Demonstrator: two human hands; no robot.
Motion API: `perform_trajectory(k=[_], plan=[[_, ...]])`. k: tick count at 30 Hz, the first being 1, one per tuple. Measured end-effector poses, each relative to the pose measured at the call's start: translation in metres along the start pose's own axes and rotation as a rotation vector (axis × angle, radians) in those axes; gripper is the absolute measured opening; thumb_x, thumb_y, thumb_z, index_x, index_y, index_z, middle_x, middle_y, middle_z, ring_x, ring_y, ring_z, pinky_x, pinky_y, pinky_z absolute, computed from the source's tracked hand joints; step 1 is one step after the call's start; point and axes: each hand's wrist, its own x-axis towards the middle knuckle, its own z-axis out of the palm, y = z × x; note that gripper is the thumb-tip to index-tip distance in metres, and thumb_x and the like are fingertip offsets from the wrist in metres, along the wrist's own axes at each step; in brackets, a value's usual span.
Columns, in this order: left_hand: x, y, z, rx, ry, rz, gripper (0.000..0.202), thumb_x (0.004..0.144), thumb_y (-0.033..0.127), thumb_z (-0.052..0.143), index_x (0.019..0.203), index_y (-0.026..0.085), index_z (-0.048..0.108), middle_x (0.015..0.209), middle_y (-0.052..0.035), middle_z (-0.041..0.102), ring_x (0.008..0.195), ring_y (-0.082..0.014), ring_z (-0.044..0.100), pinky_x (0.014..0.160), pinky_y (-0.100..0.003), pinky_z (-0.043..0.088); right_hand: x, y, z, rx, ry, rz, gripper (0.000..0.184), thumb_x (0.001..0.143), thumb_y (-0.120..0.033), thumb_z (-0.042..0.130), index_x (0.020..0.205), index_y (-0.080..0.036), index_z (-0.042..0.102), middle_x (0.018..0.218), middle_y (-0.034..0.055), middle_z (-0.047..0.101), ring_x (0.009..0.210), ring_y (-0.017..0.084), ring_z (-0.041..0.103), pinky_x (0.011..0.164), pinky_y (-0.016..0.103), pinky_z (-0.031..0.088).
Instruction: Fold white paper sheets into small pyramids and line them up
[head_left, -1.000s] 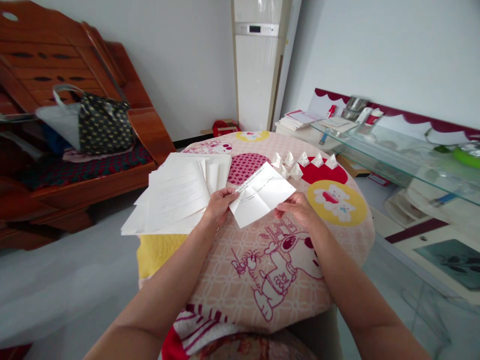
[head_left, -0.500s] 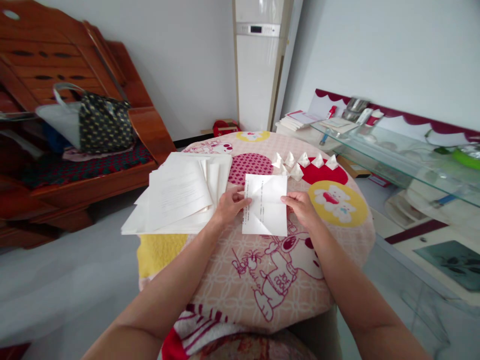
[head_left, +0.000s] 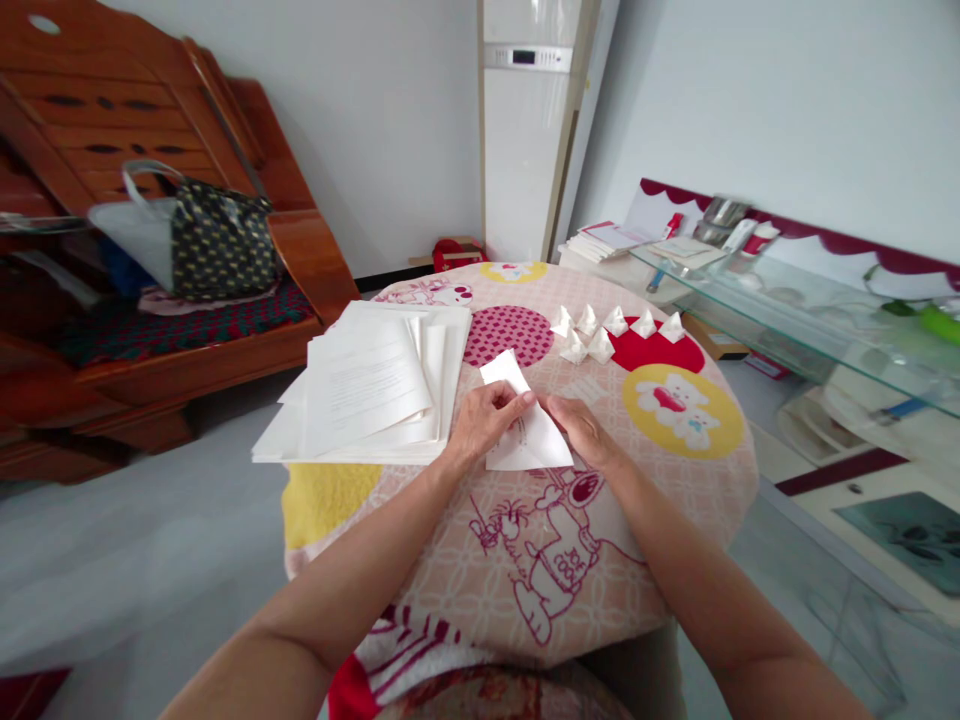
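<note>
A small printed sheet of paper (head_left: 529, 445) is between my hands, bent over along a diagonal so that its blank side shows on top. My left hand (head_left: 489, 415) pinches its upper part between thumb and fingers. At the paper's right edge, my right hand (head_left: 581, 428) has its fingers close together against it; whether they grip the edge is hard to see. Behind lie several small folded white paper shapes (head_left: 587, 320) with pointed tips. Left of my hands is a pile of white paper sheets (head_left: 360, 385), the top one printed.
The round table's patterned cloth (head_left: 465, 560) hangs over the edge. A glass-topped cabinet (head_left: 795, 310) with cups and papers stands on the right. On the left is a wooden bench (head_left: 187, 345) with a dotted bag (head_left: 217, 240). A tall white air conditioner (head_left: 525, 150) stands behind.
The sheet was flat and upright between both hands; now it is bent diagonally. My right hand has moved left, closer to my left hand. The view has shifted slightly.
</note>
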Motion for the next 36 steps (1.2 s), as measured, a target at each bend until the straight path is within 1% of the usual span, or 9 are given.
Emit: perform_trajectory(k=[4, 7, 11, 18, 22, 25, 27, 31, 36], plan=[[-0.003, 0.003, -0.004, 0.009, 0.043, 0.006, 0.055, 0.083, 0.069, 0.065, 0.065, 0.018, 0.059, 0.06, -0.0019, 0.06, 0.057, -0.013, 0.055, 0.054, -0.024, 0.04, -0.002, -0.006, 0.004, 0.009, -0.057, -0.075, 0.055, 0.101, -0.064, 0.041, 0.111, -0.02, 0.072, 0.086, 0.0039, 0.067, 0.078, 0.02, 0.059, 0.069, 0.031, 0.047], [-0.004, 0.005, -0.005, 0.015, 0.051, -0.001, 0.054, 0.081, 0.069, 0.067, 0.065, 0.017, 0.061, 0.06, -0.0025, 0.061, 0.057, -0.013, 0.055, 0.053, -0.024, 0.04, -0.002, -0.008, 0.007, -0.036, -0.041, -0.086, 0.051, 0.1, -0.064, 0.044, 0.11, -0.022, 0.072, 0.082, 0.0032, 0.065, 0.075, 0.02, 0.056, 0.069, 0.031, 0.046], [-0.003, 0.004, -0.004, -0.048, 0.018, -0.01, 0.052, 0.08, 0.067, 0.07, 0.067, 0.017, 0.062, 0.063, -0.0028, 0.062, 0.059, -0.0134, 0.057, 0.055, -0.024, 0.044, -0.002, -0.008, 0.006, -0.035, -0.034, -0.054, 0.051, 0.099, -0.065, 0.043, 0.107, -0.024, 0.072, 0.079, 0.0038, 0.063, 0.073, 0.021, 0.054, 0.067, 0.032, 0.045], [-0.001, -0.003, -0.004, -0.159, -0.046, -0.036, 0.048, 0.08, 0.063, 0.072, 0.072, 0.016, 0.064, 0.066, -0.0024, 0.062, 0.062, -0.0133, 0.059, 0.061, -0.025, 0.05, -0.001, -0.008, 0.006, 0.022, -0.043, -0.062, 0.053, 0.1, -0.063, 0.043, 0.114, -0.021, 0.072, 0.084, 0.0028, 0.067, 0.077, 0.019, 0.058, 0.072, 0.03, 0.046], [-0.001, -0.005, -0.004, -0.235, -0.058, -0.052, 0.042, 0.08, 0.056, 0.072, 0.074, 0.015, 0.064, 0.068, -0.0026, 0.063, 0.062, -0.0131, 0.06, 0.063, -0.026, 0.051, 0.0, -0.006, 0.005, 0.045, -0.043, -0.073, 0.052, 0.099, -0.063, 0.046, 0.119, -0.021, 0.071, 0.094, 0.0037, 0.071, 0.088, 0.021, 0.063, 0.081, 0.031, 0.049], [-0.002, -0.002, -0.004, -0.295, -0.061, -0.06, 0.033, 0.077, 0.047, 0.075, 0.075, 0.015, 0.063, 0.068, -0.0016, 0.062, 0.062, -0.0125, 0.059, 0.063, -0.026, 0.051, 0.001, -0.002, 0.005, 0.064, -0.016, -0.053, 0.051, 0.098, -0.06, 0.05, 0.119, -0.02, 0.072, 0.09, 0.0036, 0.07, 0.083, 0.02, 0.063, 0.076, 0.03, 0.05], [-0.003, 0.0, -0.004, -0.332, -0.063, -0.063, 0.031, 0.076, 0.044, 0.075, 0.075, 0.015, 0.063, 0.069, -0.0016, 0.063, 0.063, -0.0123, 0.059, 0.064, -0.025, 0.051, 0.002, 0.001, 0.005, 0.056, -0.006, -0.06, 0.048, 0.098, -0.057, 0.052, 0.118, -0.018, 0.072, 0.09, 0.0041, 0.07, 0.083, 0.02, 0.063, 0.076, 0.03, 0.049], [-0.005, 0.003, -0.005, -0.322, -0.048, -0.067, 0.042, 0.079, 0.054, 0.073, 0.072, 0.014, 0.063, 0.069, -0.0031, 0.065, 0.064, -0.0133, 0.061, 0.064, -0.026, 0.052, 0.003, 0.0, 0.008, 0.021, -0.025, -0.132, 0.044, 0.101, -0.051, 0.05, 0.121, -0.018, 0.071, 0.098, 0.0057, 0.072, 0.093, 0.022, 0.063, 0.084, 0.033, 0.049], [-0.005, 0.003, -0.007, -0.108, -0.001, -0.02, 0.052, 0.08, 0.063, 0.07, 0.065, 0.014, 0.064, 0.063, -0.0041, 0.065, 0.059, -0.013, 0.058, 0.057, -0.024, 0.046, 0.001, -0.011, 0.013, -0.089, -0.011, -0.193, 0.036, 0.101, -0.044, 0.052, 0.112, -0.017, 0.072, 0.092, 0.0048, 0.07, 0.09, 0.021, 0.063, 0.083, 0.031, 0.047]])
